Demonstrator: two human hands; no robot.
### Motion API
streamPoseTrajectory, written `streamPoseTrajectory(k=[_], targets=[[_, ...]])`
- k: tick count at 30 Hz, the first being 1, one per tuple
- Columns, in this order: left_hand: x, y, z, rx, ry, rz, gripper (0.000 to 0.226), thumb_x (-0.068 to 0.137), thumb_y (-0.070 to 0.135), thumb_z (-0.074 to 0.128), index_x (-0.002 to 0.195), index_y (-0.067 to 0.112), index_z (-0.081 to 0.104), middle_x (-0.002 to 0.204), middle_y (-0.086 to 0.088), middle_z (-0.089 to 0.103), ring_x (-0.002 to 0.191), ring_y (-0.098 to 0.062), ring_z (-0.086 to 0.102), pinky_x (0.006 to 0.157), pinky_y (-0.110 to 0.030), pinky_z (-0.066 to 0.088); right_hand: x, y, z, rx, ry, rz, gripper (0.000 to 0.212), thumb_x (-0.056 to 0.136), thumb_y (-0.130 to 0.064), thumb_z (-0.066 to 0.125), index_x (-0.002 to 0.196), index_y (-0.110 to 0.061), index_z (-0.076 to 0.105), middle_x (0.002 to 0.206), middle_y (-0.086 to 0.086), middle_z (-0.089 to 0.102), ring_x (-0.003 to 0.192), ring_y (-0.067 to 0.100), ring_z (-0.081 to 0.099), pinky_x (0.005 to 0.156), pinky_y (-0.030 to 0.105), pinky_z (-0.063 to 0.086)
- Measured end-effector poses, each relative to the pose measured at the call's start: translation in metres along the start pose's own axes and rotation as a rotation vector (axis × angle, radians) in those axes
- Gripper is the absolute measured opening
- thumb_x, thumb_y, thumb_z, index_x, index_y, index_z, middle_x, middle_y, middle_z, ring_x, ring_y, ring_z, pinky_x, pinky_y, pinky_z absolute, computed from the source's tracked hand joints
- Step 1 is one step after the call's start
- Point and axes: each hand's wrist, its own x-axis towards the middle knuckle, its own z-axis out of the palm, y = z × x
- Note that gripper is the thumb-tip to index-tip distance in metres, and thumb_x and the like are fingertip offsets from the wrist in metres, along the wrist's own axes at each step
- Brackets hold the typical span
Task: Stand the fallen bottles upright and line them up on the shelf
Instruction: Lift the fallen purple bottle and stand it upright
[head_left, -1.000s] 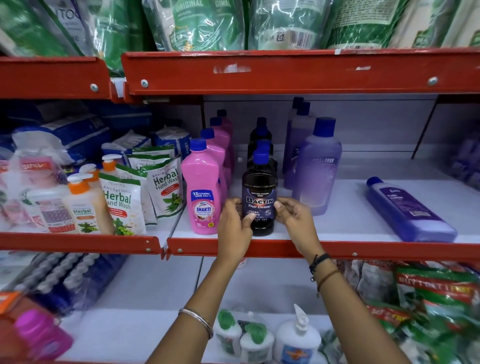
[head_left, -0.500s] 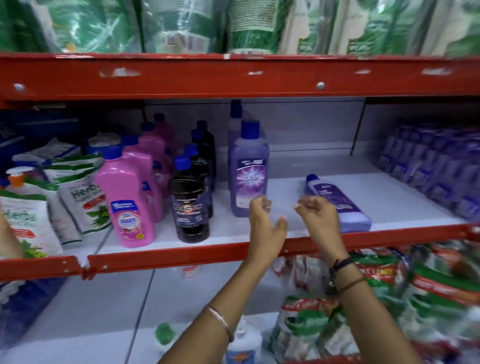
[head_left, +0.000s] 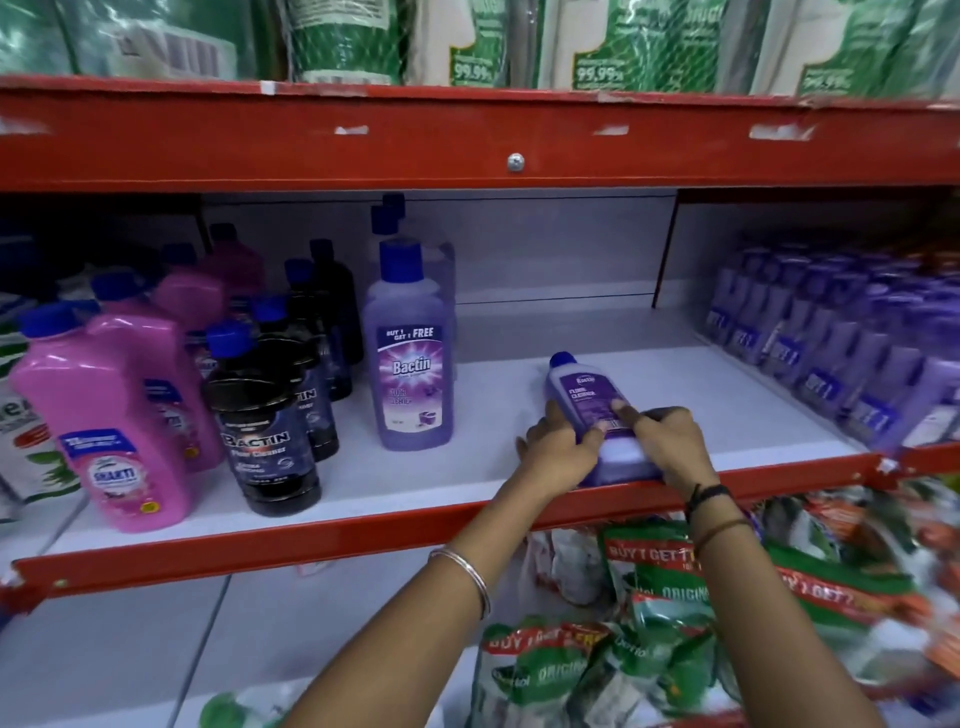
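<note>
A purple floor cleaner bottle (head_left: 582, 389) with a blue cap lies on its back on the white shelf (head_left: 498, 374), cap pointing away from me. My left hand (head_left: 558, 449) grips its left side near the base. My right hand (head_left: 670, 441) clasps its right side and lies over the lower label. To the left stand upright rows: purple bottles (head_left: 413, 358), black Bactin bottles (head_left: 267, 431) and pink bottles (head_left: 111, 421), each row running back into the shelf.
The shelf's red front lip (head_left: 363, 530) runs just below my wrists. Packs of small purple bottles (head_left: 831, 348) fill the right bay behind a divider. A red shelf beam (head_left: 467, 140) hangs overhead. Green refill pouches (head_left: 649, 597) crowd the lower shelf.
Both hands left the black Bactin bottle, travelled right along the shelf and closed around the fallen purple bottle. My view swung to the right with them.
</note>
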Motion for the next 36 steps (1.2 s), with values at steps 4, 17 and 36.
streamPoseTrajectory(k=[4, 17, 36], targets=[[-0.002, -0.001, -0.002, -0.151, 0.035, 0.031, 0.057, 0.087, 0.038, 0.054, 0.135, 0.022, 0.029, 0.134, -0.01, 0.052, 0.119, -0.03, 0.053, 0.101, -0.045, 0.046, 0.002, 0.006, 0.003, 0.123, -0.06, -0.038, 0.04, 0.079, -0.043, 0.068, 0.083, -0.004, 0.071, 0.084, 0.014, 0.072, 0.076, 0.028, 0.067, 0.063, 0.028, 0.049], [-0.043, -0.01, -0.065, -0.383, 0.305, 0.315, 0.063, 0.084, 0.012, 0.064, 0.139, 0.02, 0.033, 0.126, 0.005, 0.048, 0.108, -0.01, 0.054, 0.079, -0.017, 0.052, -0.052, -0.03, 0.024, 0.496, -0.209, -0.317, 0.041, 0.077, -0.012, 0.07, 0.115, -0.007, 0.056, 0.105, 0.001, 0.067, 0.087, 0.01, 0.067, 0.071, 0.019, 0.057], [-0.106, -0.094, -0.133, -0.537, 0.587, 0.302, 0.037, 0.088, 0.025, 0.054, 0.124, 0.025, 0.048, 0.127, -0.006, 0.057, 0.115, -0.012, 0.057, 0.097, -0.031, 0.049, -0.113, -0.063, 0.118, 0.522, -0.325, -0.384, 0.053, 0.071, -0.006, 0.076, 0.114, -0.015, 0.047, 0.106, -0.003, 0.061, 0.096, 0.014, 0.063, 0.073, 0.017, 0.055]])
